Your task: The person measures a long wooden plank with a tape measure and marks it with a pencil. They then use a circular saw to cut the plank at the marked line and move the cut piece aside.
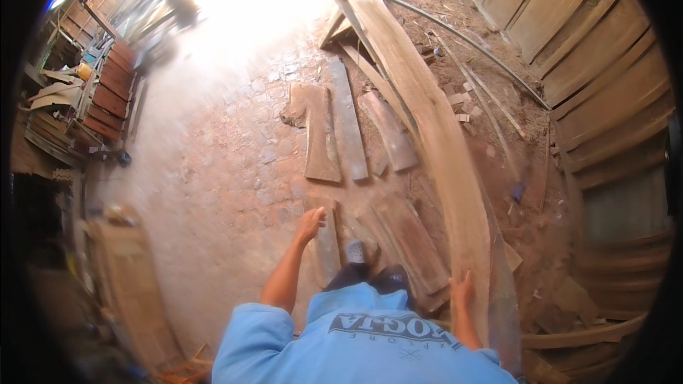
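My left hand [313, 222] hangs above a short plank [326, 256] on the ground, fingers loosely bent and apart, holding nothing. My right hand [462, 290] grips the left edge of a long, pale, slightly curved board [441, 128], which runs from beside me to the bright far end. A metal-grey strip lies along its right side near me. Left of the board, a notched brown plank [320, 135], a narrow grey plank [347, 117] and a short weathered plank [389, 131] lie on the ground. More brown planks [407, 238] lie by my feet.
Stacked wood and clutter [107, 92] stand along the left side, with an upright-looking pale panel [131, 277] lower left. Wooden panels [597, 99] line the right side. A long thin pole [491, 57] and scattered offcuts [462, 107] lie right of the board on the dirt and stone ground [213, 156].
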### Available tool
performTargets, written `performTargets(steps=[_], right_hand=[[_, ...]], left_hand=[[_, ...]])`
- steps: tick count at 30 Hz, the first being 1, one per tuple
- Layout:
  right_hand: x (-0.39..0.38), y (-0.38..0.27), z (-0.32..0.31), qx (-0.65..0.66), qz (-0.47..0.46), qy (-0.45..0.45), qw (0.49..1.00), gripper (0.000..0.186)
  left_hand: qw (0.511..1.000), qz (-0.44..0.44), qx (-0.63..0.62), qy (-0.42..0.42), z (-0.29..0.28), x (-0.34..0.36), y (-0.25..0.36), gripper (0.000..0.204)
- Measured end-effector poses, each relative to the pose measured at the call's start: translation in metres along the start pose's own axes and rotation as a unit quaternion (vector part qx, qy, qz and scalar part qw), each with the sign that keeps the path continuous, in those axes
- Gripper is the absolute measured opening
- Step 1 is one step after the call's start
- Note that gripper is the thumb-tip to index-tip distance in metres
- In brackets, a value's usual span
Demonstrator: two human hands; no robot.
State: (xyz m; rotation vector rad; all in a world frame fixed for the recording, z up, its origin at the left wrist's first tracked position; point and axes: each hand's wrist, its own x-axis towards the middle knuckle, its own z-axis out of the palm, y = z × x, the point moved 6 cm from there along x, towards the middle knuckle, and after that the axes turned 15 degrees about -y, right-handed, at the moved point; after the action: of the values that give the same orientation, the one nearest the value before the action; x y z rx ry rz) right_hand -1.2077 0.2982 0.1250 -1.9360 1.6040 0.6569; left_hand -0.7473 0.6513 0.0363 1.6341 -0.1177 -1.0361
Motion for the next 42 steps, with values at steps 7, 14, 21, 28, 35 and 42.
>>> performTargets(steps=[7, 14, 21, 28, 35, 42], right_hand=[[0.022, 0.006, -0.001, -0.022, 0.039, -0.020, 0.999, 0.078], [0.071, 0.007, -0.011, -0.121, 0.057, -0.119, 0.984, 0.045], [0.193, -0.204, -0.005, -0.091, -0.234, -0.302, 0.920, 0.024], [0.236, -0.473, -0.038, 0.106, -0.290, -0.214, 0.927, 0.029], [0.299, -0.586, -0.126, 0.090, -0.193, -0.221, 0.952, 0.043], [0.341, -0.608, -0.195, 0.326, -0.096, -0.136, 0.930, 0.040]], left_hand=[[0.938, -0.318, 0.133, 0.045, -0.135, -0.104, -0.124, 0.057], [0.909, -0.401, -0.041, 0.101, -0.173, -0.160, -0.133, 0.065], [0.938, -0.334, -0.027, 0.082, -0.207, 0.009, -0.032, 0.066], [0.935, -0.325, 0.140, -0.015, -0.232, 0.239, 0.153, 0.058], [0.990, -0.009, 0.084, 0.111, -0.243, 0.348, 0.365, 0.045], [0.916, -0.383, 0.115, -0.041, -0.335, 0.395, 0.286, 0.060]])
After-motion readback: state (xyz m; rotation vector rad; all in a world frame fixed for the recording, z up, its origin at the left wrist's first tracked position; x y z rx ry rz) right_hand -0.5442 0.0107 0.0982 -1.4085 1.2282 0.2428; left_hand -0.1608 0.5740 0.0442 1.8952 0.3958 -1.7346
